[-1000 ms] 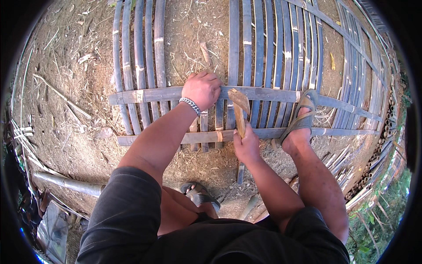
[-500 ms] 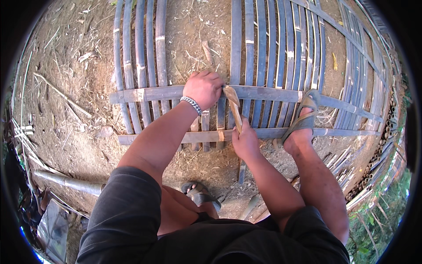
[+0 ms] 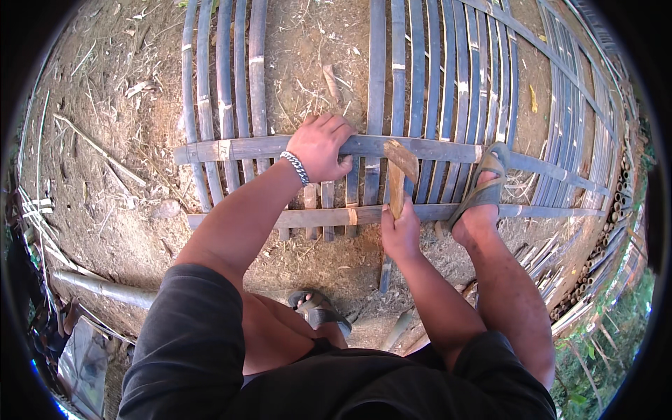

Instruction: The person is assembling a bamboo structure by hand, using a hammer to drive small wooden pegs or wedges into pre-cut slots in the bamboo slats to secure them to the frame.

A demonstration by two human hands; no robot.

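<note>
My left hand (image 3: 323, 148), with a chain bracelet at the wrist, is closed over the upper bamboo crosspiece (image 3: 266, 147) of a slatted bamboo panel. Its fingers curl over the far edge, and the thumb is on the near side. To the right, my right hand (image 3: 401, 231) grips a short wooden stick (image 3: 399, 178) by its lower end. The stick's broader, angled top covers part of the upper crosspiece; whether it touches cannot be told. Bamboo slats (image 3: 416, 70) run lengthwise away from me, crossing the upper and lower crosspieces (image 3: 315, 217).
My sandaled foot (image 3: 483, 189) stands on the panel at the right; the other sandal (image 3: 318, 308) is on the dirt. A bamboo pole (image 3: 112, 288) lies at the left. Cut bamboo pieces (image 3: 609, 245) are stacked at the far right, and another slatted section (image 3: 567, 105) is beyond the panel.
My right hand and the stick have moved right, away from my left hand, and the stick has turned. My left hand has shifted slightly, with its thumb now showing.
</note>
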